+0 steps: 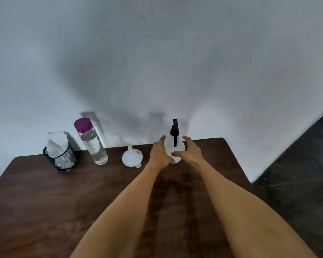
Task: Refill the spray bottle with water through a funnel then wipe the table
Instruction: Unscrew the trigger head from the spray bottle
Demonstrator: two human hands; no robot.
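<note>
left hand (159, 152): cupped against the left side of the sprayer (174, 146), fingers wrapping the body, so it's gripping it
right hand (188, 149): on the right side, thumb across the front, fingers spread and curved around it. looks like it's grasping too, though i can't tell how tight
sprayer: upright, near the far edge of the desk (45, 202), towards the far right corner, black trigger head on top
key relation: it sits dead ahead between both hands, long axis vertical, neither hand really nearer. my guess is one holds the body while the other twists the head off
funnel (131, 157): just left of the left hand, lying mouth-down with spout up, apart from the sprayer
water bottle (90, 141): further left along the far edge, purple cap on, water inside
cup (61, 158): black mesh, near the far left corner, white cloth (57, 143) stuffed in it
progress: head's still on, so filling hasn't begun imo
</note>
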